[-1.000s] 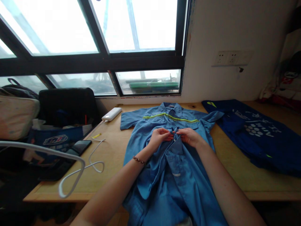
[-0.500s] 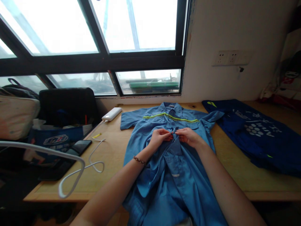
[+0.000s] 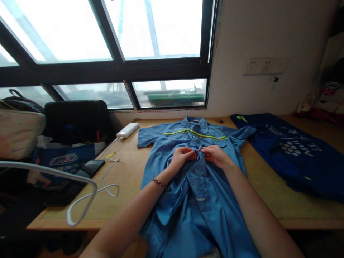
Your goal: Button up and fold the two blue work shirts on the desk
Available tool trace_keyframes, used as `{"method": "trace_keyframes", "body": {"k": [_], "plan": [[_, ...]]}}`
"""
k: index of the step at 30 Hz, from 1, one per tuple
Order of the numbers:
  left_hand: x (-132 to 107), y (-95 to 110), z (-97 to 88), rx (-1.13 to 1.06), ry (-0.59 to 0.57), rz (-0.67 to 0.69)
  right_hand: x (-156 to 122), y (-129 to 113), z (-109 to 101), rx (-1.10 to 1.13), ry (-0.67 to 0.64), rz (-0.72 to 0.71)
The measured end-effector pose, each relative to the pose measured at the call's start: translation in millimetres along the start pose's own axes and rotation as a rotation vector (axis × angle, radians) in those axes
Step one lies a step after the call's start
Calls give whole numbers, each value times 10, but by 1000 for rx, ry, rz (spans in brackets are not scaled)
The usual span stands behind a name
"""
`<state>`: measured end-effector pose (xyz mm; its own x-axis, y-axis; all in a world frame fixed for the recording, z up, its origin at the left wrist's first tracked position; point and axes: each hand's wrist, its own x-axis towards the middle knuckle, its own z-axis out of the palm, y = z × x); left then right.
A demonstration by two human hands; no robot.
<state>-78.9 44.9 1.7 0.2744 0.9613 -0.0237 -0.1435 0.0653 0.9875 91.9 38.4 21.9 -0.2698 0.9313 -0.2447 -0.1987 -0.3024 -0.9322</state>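
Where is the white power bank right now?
In the head view, the white power bank lies at the table's far left corner under the window, left of the blue shirt.

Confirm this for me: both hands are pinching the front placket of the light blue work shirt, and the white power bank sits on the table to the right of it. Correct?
Not quite. The head view shows the white power bank to the left of the light blue work shirt, near the window. The rest holds: left hand and right hand both pinch the front placket.

A wooden table stood under a black-framed window that let in pale daylight. A white wall on the right carried power sockets.
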Motion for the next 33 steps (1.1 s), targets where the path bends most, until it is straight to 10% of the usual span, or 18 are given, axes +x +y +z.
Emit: {"method": "trace_keyframes", "body": {"k": [14, 25, 33], "plan": [[9, -32, -3, 40, 20, 7, -31, -2, 55, -45, -58, -49], [-16, -54, 49, 42, 56, -1, 27, 141, 231, -961, 306, -577], [15, -172, 28, -183, 99, -95, 39, 165, 250, -974, 304, -564]]}}
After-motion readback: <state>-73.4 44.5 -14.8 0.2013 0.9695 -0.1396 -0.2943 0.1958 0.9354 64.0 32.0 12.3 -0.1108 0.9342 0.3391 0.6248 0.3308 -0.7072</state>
